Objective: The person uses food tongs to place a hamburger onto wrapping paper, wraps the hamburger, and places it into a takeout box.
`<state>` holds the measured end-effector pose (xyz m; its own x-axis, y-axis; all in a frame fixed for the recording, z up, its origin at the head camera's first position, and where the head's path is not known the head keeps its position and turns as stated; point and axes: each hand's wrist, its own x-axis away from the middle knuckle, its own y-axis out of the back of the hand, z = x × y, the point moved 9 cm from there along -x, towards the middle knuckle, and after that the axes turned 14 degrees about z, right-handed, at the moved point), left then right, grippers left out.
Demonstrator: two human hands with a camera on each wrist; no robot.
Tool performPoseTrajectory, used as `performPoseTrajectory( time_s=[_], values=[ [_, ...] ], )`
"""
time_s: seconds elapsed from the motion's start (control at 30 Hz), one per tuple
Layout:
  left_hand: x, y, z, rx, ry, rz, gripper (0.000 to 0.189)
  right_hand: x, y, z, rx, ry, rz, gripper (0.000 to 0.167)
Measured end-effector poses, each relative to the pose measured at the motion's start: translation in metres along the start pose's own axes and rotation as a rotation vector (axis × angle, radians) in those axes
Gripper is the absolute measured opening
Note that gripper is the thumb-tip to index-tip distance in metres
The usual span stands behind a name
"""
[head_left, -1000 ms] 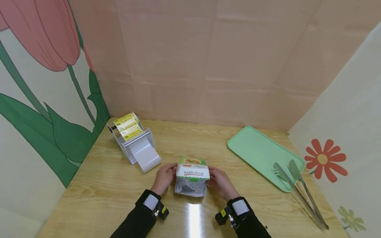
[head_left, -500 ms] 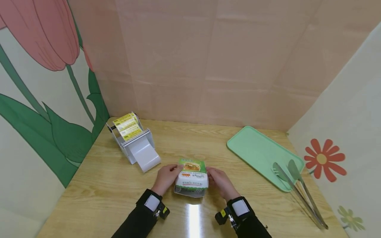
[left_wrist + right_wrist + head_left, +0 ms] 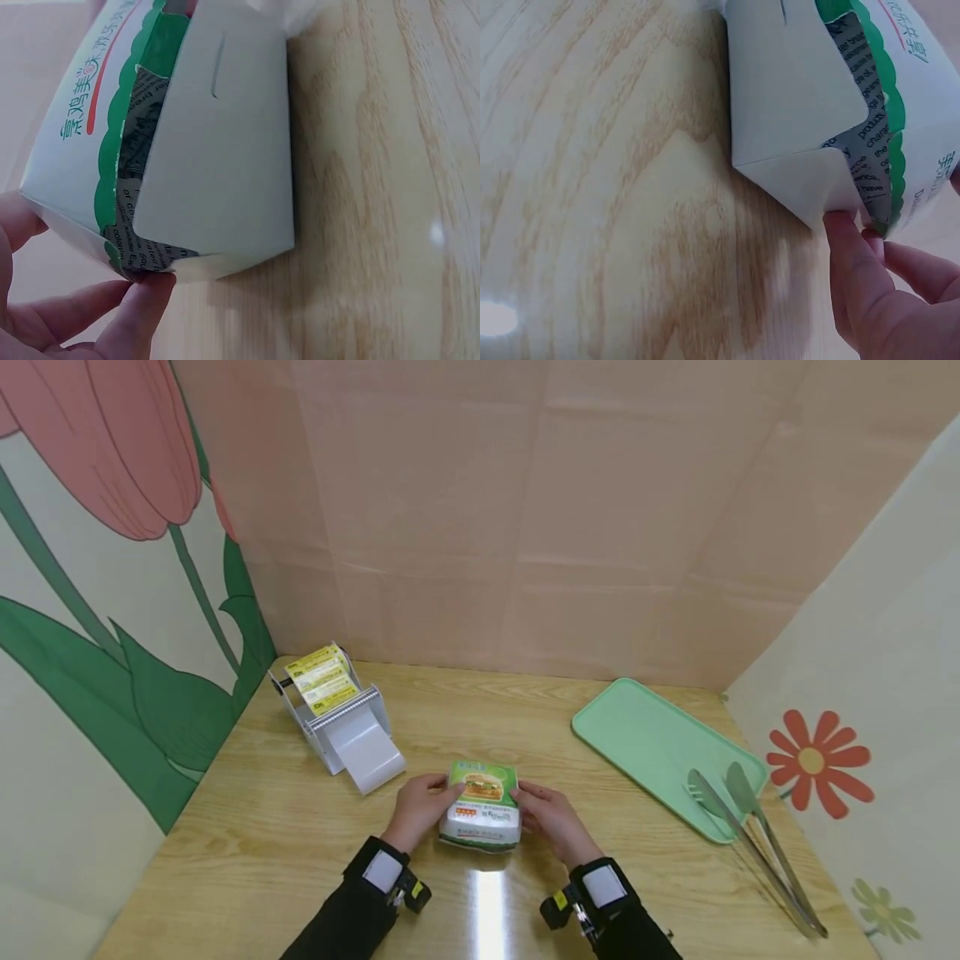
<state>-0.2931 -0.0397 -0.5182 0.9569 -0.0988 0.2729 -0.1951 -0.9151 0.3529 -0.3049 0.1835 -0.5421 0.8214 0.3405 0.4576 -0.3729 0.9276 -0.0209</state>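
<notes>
Between the two hands, a burger box [image 3: 483, 806] stands on the wooden table, its green and white lid printed with a burger picture. The left hand [image 3: 420, 810] grips the box's left side, thumb on the lid's top edge and fingers against the side. On the opposite side the right hand [image 3: 557, 820] holds it the same way. Both wrist views show the lid lowered over the white base [image 3: 225, 150], a gap left along the front. Through that gap shows grey printed wrapping paper [image 3: 866, 82]; the rest of the contents is hidden.
A label tape dispenser [image 3: 337, 718] with a yellow printed roll stands at the back left. To the right lies a green tray [image 3: 637, 735], with metal tongs [image 3: 780, 860] resting across its near corner and onto the table [image 3: 247, 852].
The box's lid has come down toward the front, covering the grey paper that showed before. Both thumbs have moved onto the lid's top; the box has stayed in about the same place.
</notes>
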Motion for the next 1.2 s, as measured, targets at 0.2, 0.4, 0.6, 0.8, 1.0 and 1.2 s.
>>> performPoseTrajectory(
  time_s=[0.2,0.4,0.6,0.8,1.0,1.2],
  values=[
    [0.000,0.001,0.002,0.004,0.002,-0.011,0.053,-0.001,-0.002,0.001,0.066,0.026,-0.009,0.054],
    [0.002,0.002,0.000,-0.030,-0.022,-0.016,0.054,0.005,-0.004,0.007,0.152,0.112,-0.058,0.054],
    [0.007,0.002,-0.005,-0.012,-0.108,-0.025,0.050,0.013,-0.010,0.015,0.198,0.196,-0.045,0.053],
    [0.012,-0.003,-0.005,-0.046,-0.202,0.021,0.052,0.017,-0.014,0.013,0.270,0.214,0.002,0.063],
    [0.014,-0.009,0.002,-0.107,-0.214,0.106,0.066,0.019,-0.015,0.011,0.364,0.194,-0.019,0.064],
    [0.018,-0.019,0.001,-0.182,-0.190,0.202,0.101,0.021,-0.017,0.013,0.351,0.195,-0.043,0.059]
  ],
)
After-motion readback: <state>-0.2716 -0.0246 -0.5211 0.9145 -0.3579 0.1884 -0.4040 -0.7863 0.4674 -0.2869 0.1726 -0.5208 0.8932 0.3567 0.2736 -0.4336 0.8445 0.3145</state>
